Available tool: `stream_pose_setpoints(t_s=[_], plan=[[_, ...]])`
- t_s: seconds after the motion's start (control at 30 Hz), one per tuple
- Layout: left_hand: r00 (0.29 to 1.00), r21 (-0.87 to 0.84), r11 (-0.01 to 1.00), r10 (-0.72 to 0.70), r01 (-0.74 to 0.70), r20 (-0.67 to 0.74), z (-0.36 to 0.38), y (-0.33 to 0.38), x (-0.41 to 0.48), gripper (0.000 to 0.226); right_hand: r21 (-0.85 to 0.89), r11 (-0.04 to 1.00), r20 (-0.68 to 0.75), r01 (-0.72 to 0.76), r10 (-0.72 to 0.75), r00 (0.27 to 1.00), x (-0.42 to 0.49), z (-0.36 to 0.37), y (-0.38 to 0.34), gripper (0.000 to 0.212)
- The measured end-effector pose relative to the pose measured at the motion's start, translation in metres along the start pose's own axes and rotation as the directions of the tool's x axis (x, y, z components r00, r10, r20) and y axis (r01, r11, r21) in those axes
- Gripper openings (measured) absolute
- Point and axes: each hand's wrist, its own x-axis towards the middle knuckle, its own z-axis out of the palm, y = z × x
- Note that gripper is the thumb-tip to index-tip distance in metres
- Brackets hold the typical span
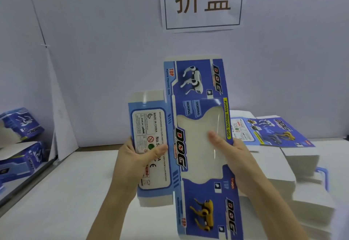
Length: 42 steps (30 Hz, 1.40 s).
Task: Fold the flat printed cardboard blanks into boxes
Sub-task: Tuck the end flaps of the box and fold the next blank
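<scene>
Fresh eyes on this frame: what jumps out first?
The blue printed blank, held upright at centre by both hands: the left hand pinches its side panel, while the right hand grips the right edge with fingertips visible through the clear window. Above it, a white sign with two large characters hangs on the wall. A stack of flat blanks sits to the right, folded boxes at far left.

A flat blue printed blank (198, 145) is held upright above the white table (56, 202). The left hand (132, 156) grips its pale label panel, thumb on the print; the right hand (236, 156) holds the right edge, fingers behind the clear window. A stack of blanks (273, 132) lies right, folded boxes (20, 124) far left, and a sign (203, 1) hangs on the wall.
</scene>
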Motion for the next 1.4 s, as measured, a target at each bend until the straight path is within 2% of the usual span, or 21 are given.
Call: stream_pose_setpoints(t_s=[0.17,0.3,0.4,0.53,0.6,0.67,0.73,0.77,0.83,0.9,0.97,1.03,1.07,1.13,1.2,1.23,1.27,1.33,1.4], plan=[[1.000,-0.065,0.998,-0.001,0.002,0.026,0.001,0.003,-0.002,0.054,0.022,0.997,0.009,0.073,-0.073,0.997,0.000,-0.001,0.001,0.026],[1.000,-0.058,0.998,0.027,-0.026,0.016,0.001,0.005,-0.002,0.050,0.040,0.997,0.019,0.064,-0.065,0.998,0.001,-0.006,0.003,0.029],[0.999,-0.062,0.998,0.003,0.000,0.049,0.000,0.004,-0.001,0.047,0.001,0.998,0.024,0.055,-0.055,0.998,0.002,-0.007,0.004,0.041],[0.999,0.004,1.000,0.002,-0.002,-0.044,0.000,0.002,0.001,0.045,0.061,0.998,0.024,0.033,-0.035,0.999,0.002,-0.004,0.008,0.035],[0.999,0.098,0.995,-0.007,0.011,-0.045,0.001,0.004,0.000,0.053,0.074,0.997,-0.004,0.034,-0.033,0.999,0.000,0.001,0.006,0.029],[0.993,0.322,0.946,0.003,0.035,-0.115,0.006,0.005,-0.001,0.066,0.044,0.995,-0.054,0.087,-0.085,0.995,-0.003,0.009,0.005,0.012],[0.980,0.529,0.849,0.102,0.004,-0.172,0.014,0.007,-0.006,0.080,-0.003,0.985,-0.114,0.174,-0.174,0.978,-0.005,0.017,0.005,0.010],[0.979,0.532,0.844,0.160,-0.071,-0.123,0.019,0.010,-0.010,0.080,-0.029,0.976,-0.133,0.215,-0.217,0.967,-0.005,0.021,0.005,0.012],[0.983,0.367,0.912,0.170,-0.183,0.069,0.028,0.015,-0.017,0.076,-0.090,0.952,-0.102,0.293,-0.301,0.948,-0.005,0.031,0.006,0.029],[0.967,0.240,0.951,0.145,-0.196,0.212,0.036,0.018,-0.024,0.086,-0.180,0.919,0.048,0.351,-0.348,0.936,-0.007,0.037,0.010,0.052],[0.962,0.136,0.970,0.170,-0.202,0.211,0.040,0.016,-0.026,0.085,-0.277,0.865,0.252,0.418,-0.355,0.900,-0.012,0.039,0.012,0.066],[0.980,0.010,0.987,0.159,-0.161,0.116,0.035,0.016,-0.024,0.061,-0.301,0.839,0.370,0.454,-0.336,0.866,-0.015,0.038,0.009,0.064],[0.987,-0.042,0.988,0.148,-0.146,0.057,0.031,0.017,-0.022,0.047,-0.313,0.824,0.359,0.473,-0.358,0.862,-0.016,0.037,0.005,0.063],[0.992,-0.100,0.987,0.125,-0.125,0.000,0.017,0.019,-0.016,0.030,-0.370,0.774,0.208,0.514,-0.470,0.858,-0.013,0.032,0.001,0.062],[0.995,-0.179,0.981,0.088,-0.079,0.040,0.004,0.021,-0.013,0.018,-0.445,0.731,0.025,0.517,-0.567,0.823,-0.009,0.022,-0.004,0.064],[0.994,-0.206,0.977,0.079,-0.062,0.079,-0.002,0.019,-0.011,0.017,-0.442,0.747,-0.034,0.497,-0.567,0.823,-0.007,0.016,-0.006,0.068],[0.992,-0.223,0.974,0.061,-0.035,0.111,-0.006,0.018,-0.011,0.017,-0.400,0.793,-0.060,0.459,-0.523,0.850,-0.007,0.010,-0.009,0.073],[0.984,-0.240,0.971,0.034,0.009,0.177,-0.009,0.017,-0.013,0.018,-0.224,0.902,0.009,0.369,-0.376,0.926,-0.009,0.000,-0.011,0.081],[0.965,-0.171,0.985,0.015,0.031,0.261,-0.004,0.015,-0.014,0.039,-0.047,0.958,0.087,0.284,-0.279,0.956,-0.009,-0.004,-0.007,0.076]])
